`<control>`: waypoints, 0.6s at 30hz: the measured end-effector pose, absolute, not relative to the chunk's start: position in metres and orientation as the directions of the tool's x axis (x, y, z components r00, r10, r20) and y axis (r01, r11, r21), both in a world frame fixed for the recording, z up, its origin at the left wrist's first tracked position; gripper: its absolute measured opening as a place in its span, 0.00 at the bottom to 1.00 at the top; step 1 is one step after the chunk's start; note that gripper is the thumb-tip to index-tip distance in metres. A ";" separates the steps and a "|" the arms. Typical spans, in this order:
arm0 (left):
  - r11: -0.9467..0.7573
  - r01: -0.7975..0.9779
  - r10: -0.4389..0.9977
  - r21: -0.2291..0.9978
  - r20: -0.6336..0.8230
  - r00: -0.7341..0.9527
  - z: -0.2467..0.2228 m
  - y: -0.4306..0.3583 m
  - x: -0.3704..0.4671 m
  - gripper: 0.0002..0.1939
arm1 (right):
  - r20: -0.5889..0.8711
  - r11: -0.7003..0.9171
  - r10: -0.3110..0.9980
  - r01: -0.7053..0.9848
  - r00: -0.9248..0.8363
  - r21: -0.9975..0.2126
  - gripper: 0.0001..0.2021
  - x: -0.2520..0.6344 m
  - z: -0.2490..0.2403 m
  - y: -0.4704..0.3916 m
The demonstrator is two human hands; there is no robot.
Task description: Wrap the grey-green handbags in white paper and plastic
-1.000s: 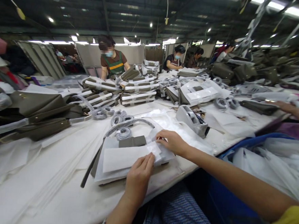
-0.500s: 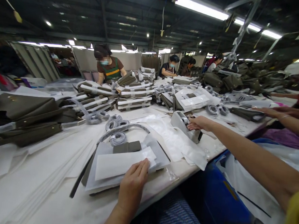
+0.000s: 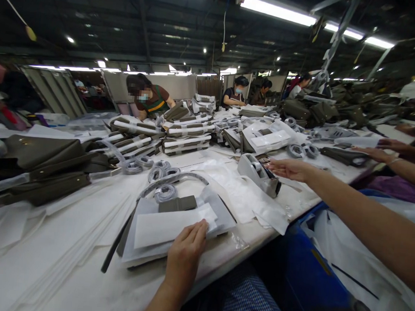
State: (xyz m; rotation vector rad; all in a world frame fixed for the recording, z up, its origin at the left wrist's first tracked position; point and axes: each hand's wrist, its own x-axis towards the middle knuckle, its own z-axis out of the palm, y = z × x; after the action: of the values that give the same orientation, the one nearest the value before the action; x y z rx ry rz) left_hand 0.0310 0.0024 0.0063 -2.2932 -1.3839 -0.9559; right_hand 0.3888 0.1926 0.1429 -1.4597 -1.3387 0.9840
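My left hand [image 3: 186, 249] lies with its fingers flat on a white paper sheet [image 3: 159, 230], pressing its right end. Under it is a dark bag [image 3: 118, 246] covered with translucent wrapping. A small olive wallet-like piece [image 3: 178, 203] and a wrapped strap coil [image 3: 165, 192] sit behind the sheet. A long wrapped strap [image 3: 177, 176] arches over them. Out to the right, my right hand [image 3: 291, 170] is beside a grey tape dispenser [image 3: 258, 174], its fingertips drawn together. Anything between them is too small to make out.
Stacked wrapped bags [image 3: 187, 137] stand across the table, with more olive bags [image 3: 43, 163] on the left. White paper sheets [image 3: 55, 239] cover the near left. A blue bin [image 3: 306, 271] adjoins the table's edge. A co-worker's hands [image 3: 374, 153] are at the far right.
My right hand has moved a little up and to the right, away from the tape dispenser. My left hand stays on the paper. The co-worker opposite has leaned down.
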 end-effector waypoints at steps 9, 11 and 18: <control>-0.497 0.863 0.672 0.085 0.667 0.321 0.007 0.002 0.031 0.22 | -0.130 -0.167 0.970 0.175 0.207 -0.970 0.12 0.415 0.104 0.108; -0.495 0.865 0.675 0.084 0.664 0.321 0.007 0.002 0.031 0.21 | -0.077 -0.127 0.965 0.189 0.252 -0.974 0.13 0.414 0.082 0.100; -0.491 0.866 0.674 0.089 0.669 0.314 0.006 0.001 0.030 0.21 | 0.052 -0.073 0.944 0.360 0.326 -0.930 0.11 0.420 0.039 0.110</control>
State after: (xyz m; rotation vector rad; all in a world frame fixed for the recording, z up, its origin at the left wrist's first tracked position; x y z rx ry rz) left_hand 0.0299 0.0015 0.0064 -2.2966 -1.3909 -0.9557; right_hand 0.4196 0.1103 0.0392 -1.6263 -1.2027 0.7582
